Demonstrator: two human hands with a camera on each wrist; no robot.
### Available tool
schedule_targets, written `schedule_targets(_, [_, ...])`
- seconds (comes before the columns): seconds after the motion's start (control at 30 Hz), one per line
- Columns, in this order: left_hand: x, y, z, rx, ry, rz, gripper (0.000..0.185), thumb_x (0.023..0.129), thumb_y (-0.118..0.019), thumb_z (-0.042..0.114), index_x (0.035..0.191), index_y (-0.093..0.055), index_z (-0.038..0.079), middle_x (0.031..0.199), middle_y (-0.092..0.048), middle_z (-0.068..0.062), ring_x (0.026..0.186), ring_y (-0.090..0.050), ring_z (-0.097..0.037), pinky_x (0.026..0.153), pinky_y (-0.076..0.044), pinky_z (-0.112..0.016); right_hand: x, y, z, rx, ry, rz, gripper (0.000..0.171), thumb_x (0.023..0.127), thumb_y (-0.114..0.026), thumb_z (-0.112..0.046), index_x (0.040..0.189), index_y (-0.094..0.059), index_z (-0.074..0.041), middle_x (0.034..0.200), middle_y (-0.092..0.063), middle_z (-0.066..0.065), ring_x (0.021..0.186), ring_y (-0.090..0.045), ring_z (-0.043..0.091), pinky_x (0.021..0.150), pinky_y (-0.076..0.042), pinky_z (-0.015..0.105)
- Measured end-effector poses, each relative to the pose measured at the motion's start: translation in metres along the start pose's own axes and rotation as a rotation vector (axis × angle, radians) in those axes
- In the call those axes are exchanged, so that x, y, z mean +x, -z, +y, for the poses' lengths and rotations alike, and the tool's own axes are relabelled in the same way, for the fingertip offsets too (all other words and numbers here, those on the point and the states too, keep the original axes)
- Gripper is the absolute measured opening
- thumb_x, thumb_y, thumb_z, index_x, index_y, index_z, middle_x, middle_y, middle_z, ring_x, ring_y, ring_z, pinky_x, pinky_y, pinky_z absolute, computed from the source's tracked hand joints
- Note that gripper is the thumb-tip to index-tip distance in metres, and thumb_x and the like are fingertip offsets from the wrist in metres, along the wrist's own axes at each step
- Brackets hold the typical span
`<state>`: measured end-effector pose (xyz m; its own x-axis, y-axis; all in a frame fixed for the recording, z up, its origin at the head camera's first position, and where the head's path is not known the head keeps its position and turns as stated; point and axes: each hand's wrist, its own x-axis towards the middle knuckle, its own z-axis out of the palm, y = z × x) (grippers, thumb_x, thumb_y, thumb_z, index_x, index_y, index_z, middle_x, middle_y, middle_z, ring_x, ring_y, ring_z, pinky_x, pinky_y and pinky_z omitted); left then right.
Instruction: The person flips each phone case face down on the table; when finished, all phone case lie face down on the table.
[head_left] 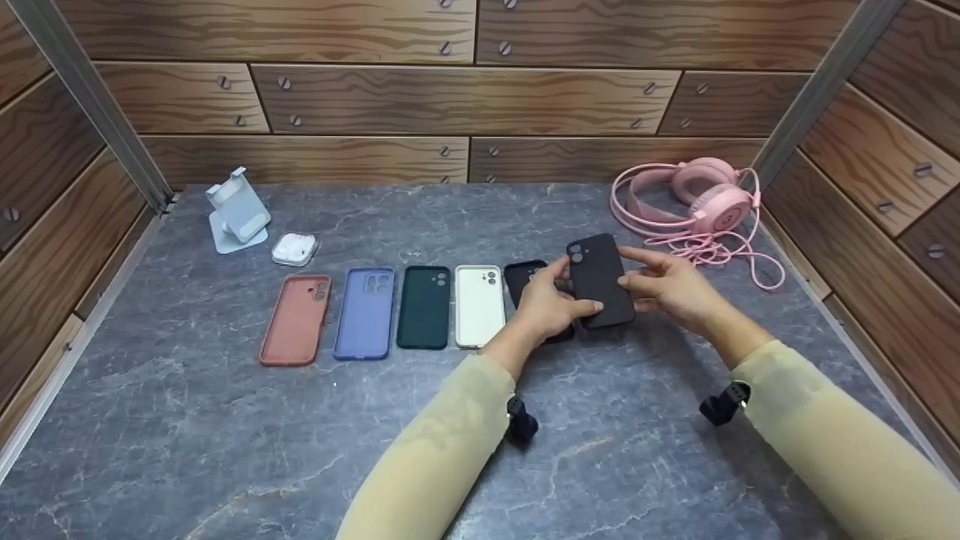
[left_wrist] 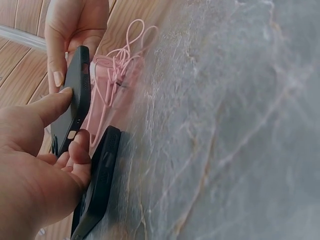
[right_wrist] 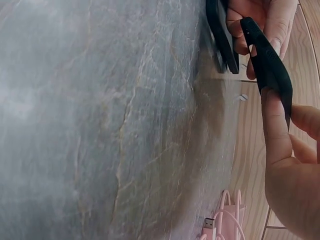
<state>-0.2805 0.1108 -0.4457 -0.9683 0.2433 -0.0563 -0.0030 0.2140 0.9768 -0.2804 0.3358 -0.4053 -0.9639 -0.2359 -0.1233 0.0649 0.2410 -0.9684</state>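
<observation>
Both hands hold a black phone case (head_left: 602, 281), its back and camera cutouts facing up in the head view. My left hand (head_left: 546, 302) pinches its left side, with the thumb on the back face and fingers beneath. On the right edge, my right hand (head_left: 670, 289) grips it between thumb and fingers. The left wrist view shows the case (left_wrist: 75, 100) tilted, raised over the table. Another black phone case (left_wrist: 100, 182) lies on the table below the left hand, which partly hides it in the head view.
To the left, a white case (head_left: 480, 307), dark green case (head_left: 424, 307), purple case (head_left: 364, 313) and pink case (head_left: 295, 321) form a row. Behind stand a light blue phone stand (head_left: 241, 214) and boxed white earphones (head_left: 295, 249). Pink headphones (head_left: 720, 206) with coiled cable sit back right.
</observation>
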Motion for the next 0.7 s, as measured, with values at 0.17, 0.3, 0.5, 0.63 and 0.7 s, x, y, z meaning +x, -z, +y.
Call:
schedule_targets(0.17, [0.0005,-0.0004,-0.0008,0.011,-0.001,-0.013,0.092,0.087,-0.091,0.014,0.165,-0.041,0.014,0.137,-0.059,-0.003,0.09,-0.065,-0.009,0.079,-0.056,-0.026,0.0013,0.0005,0.0017,-0.017,0.001,-0.002,0.067,0.103,-0.066,-0.002,0.163,-0.036,0.002,0.114,-0.073,0.009,0.095,-0.075,0.015,0.078,-0.063,0.034])
schedule_targets(0.3, [0.0017,-0.0011,-0.0021,-0.002,-0.007,-0.017,0.092,0.087,-0.09,0.011,0.164,-0.041,0.015,0.133,-0.059,-0.003,0.089,-0.065,-0.01,0.078,-0.056,-0.026,0.0016,0.0009,0.0019,-0.025,-0.01,-0.003,0.067,0.103,-0.066,-0.001,0.163,-0.036,0.002,0.12,-0.072,0.014,0.098,-0.074,0.015,0.081,-0.063,0.036])
schedule_targets(0.5, [0.0022,-0.0019,-0.0028,-0.014,-0.007,-0.018,0.091,0.087,-0.089,0.01,0.165,-0.041,0.015,0.123,-0.06,-0.002,0.087,-0.065,-0.01,0.078,-0.056,-0.026,0.0023,0.003,0.0036,-0.065,-0.02,0.007,0.067,0.102,-0.068,-0.002,0.163,-0.038,0.0,0.114,-0.074,0.009,0.097,-0.074,0.013,0.08,-0.063,0.037])
schedule_targets(0.63, [0.0023,-0.002,-0.0032,-0.012,-0.005,-0.01,0.09,0.087,-0.09,0.009,0.163,-0.043,0.015,0.116,-0.061,-0.001,0.086,-0.064,-0.01,0.079,-0.054,-0.026,0.0036,0.0041,0.0056,-0.11,0.004,0.017,0.066,0.1,-0.07,-0.001,0.16,-0.042,0.002,0.107,-0.075,0.006,0.091,-0.073,0.011,0.077,-0.062,0.03])
schedule_targets(0.7, [0.0027,-0.0019,-0.0034,-0.003,-0.011,-0.008,0.089,0.086,-0.09,0.009,0.163,-0.044,0.014,0.114,-0.062,-0.001,0.085,-0.064,-0.011,0.079,-0.054,-0.026,0.0045,0.0043,0.0064,-0.145,0.016,0.024,0.066,0.099,-0.072,-0.001,0.159,-0.043,0.003,0.104,-0.075,0.006,0.088,-0.071,0.009,0.075,-0.061,0.028])
